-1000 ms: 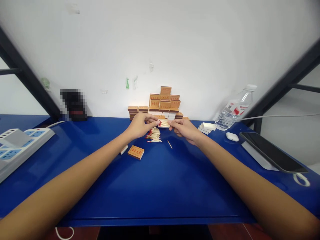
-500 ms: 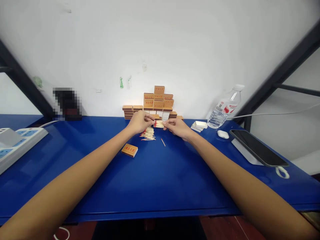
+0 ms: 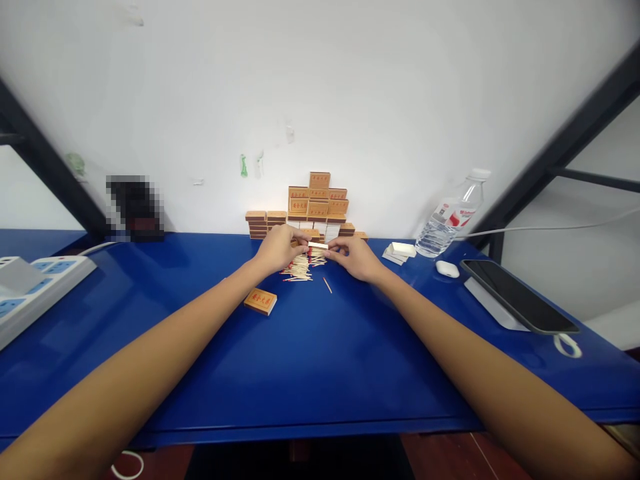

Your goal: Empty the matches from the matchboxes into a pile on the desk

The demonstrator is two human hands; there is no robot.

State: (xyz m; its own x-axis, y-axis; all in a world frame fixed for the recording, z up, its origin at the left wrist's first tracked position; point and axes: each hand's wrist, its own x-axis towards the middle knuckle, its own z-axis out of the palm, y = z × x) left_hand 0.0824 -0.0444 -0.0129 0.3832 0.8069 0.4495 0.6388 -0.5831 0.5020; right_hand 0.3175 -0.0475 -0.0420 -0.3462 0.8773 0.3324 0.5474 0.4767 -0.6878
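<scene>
My left hand [image 3: 278, 248] and my right hand [image 3: 353, 257] meet over the blue table [image 3: 320, 360], both pinching a small white matchbox tray [image 3: 318, 246] held between them. Under the tray lies a loose pile of red-tipped matches [image 3: 301, 267]. One single match [image 3: 327, 285] lies just right of the pile. An orange matchbox sleeve [image 3: 261, 301] rests flat on the table near my left forearm. Behind my hands a stack of orange matchboxes [image 3: 316, 202] stands against the white wall.
White empty trays [image 3: 399, 252] lie right of my hands, by a water bottle [image 3: 449, 219], a white earbud case [image 3: 447, 269] and a dark phone [image 3: 518, 297] on a stand. A power strip [image 3: 35, 285] sits at the far left. A blurred dark object [image 3: 134, 208] is at the back left.
The tray between my hands has turned over from face-up with matches showing; more matches now lie on the pile beneath. The view shifted slightly right a second ago.
</scene>
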